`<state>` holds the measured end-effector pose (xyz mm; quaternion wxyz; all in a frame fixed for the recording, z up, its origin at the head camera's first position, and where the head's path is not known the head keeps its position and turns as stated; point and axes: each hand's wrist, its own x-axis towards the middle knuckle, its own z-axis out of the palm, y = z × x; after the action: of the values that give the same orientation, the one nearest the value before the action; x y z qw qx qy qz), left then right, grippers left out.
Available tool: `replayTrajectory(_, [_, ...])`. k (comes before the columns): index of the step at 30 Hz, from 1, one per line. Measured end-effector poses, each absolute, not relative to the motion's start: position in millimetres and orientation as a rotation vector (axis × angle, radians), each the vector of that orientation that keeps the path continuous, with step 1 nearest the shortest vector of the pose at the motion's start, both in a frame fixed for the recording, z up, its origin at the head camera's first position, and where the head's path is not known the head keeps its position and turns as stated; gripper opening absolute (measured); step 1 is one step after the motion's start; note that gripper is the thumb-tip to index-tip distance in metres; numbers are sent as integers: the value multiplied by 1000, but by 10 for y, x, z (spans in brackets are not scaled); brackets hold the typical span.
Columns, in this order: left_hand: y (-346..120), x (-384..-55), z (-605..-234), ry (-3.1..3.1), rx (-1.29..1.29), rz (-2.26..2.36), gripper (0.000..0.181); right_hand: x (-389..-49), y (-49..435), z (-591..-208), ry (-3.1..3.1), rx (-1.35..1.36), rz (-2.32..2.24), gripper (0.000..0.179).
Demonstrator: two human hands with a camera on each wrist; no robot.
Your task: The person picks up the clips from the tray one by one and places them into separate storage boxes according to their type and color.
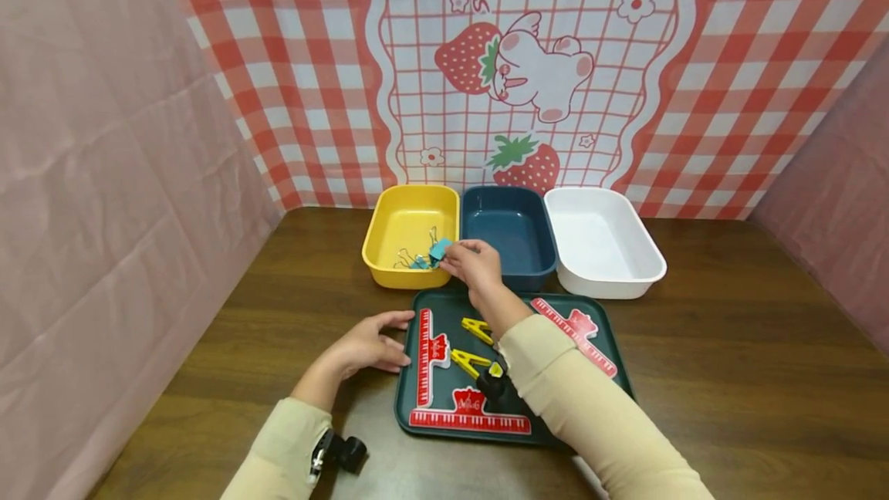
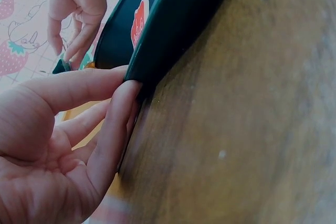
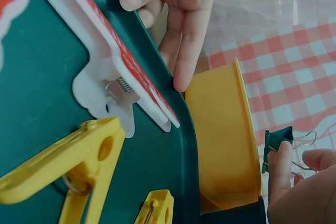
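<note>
My right hand (image 1: 474,262) pinches a teal binder clip (image 1: 441,248) above the front of the yellow bin (image 1: 378,253). In the right wrist view the wire handles of this binder clip (image 3: 277,145) stick out beside the fingers. Inside the bin, more teal clips with wire handles (image 1: 420,262) lie near its front wall. My left hand (image 1: 364,346) holds the left rim of the dark green tray (image 1: 404,384), its thumb and fingertips at the edge in the left wrist view. Close by on the tray is a red clip with a piano-key pattern (image 1: 424,361).
Two more red piano-key clips lie on the tray, one in front (image 1: 469,417) and one at right (image 1: 579,334). Yellow spring clamps (image 1: 467,361) sit mid-tray, partly behind the right forearm. A navy bin (image 1: 507,234) and a white bin (image 1: 603,241) stand beside the yellow one.
</note>
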<state>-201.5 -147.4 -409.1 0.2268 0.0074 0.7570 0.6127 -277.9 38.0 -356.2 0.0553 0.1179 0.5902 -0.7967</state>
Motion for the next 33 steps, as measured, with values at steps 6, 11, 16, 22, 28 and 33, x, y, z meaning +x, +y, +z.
replayTrajectory(6, [-1475,-2011,-4096,2081,25,1692,67,-2850,322,-3546,1791,384,-2435,22])
replayTrajectory(11, [-1474,-2007,-4094,2074,26,1690,67,-2887,261,-3504,1792,379,-2434,21])
replayTrajectory(16, [-1469,-2005,-4082,2078,19,1690,67,-2907,206,-3453,1796,392,-2423,21])
replayTrajectory(22, [-1475,-2013,-4091,2078,25,1690,67,-2937,168,-3449,1811,419,-2399,24])
replayTrajectory(28, [-1482,-2018,-4097,2072,25,1692,67,-2967,169,-3466,1834,405,-2383,32])
replayTrajectory(33, [-1484,-2018,-4101,2063,43,1697,68,-2989,176,-3491,1816,394,-2378,39])
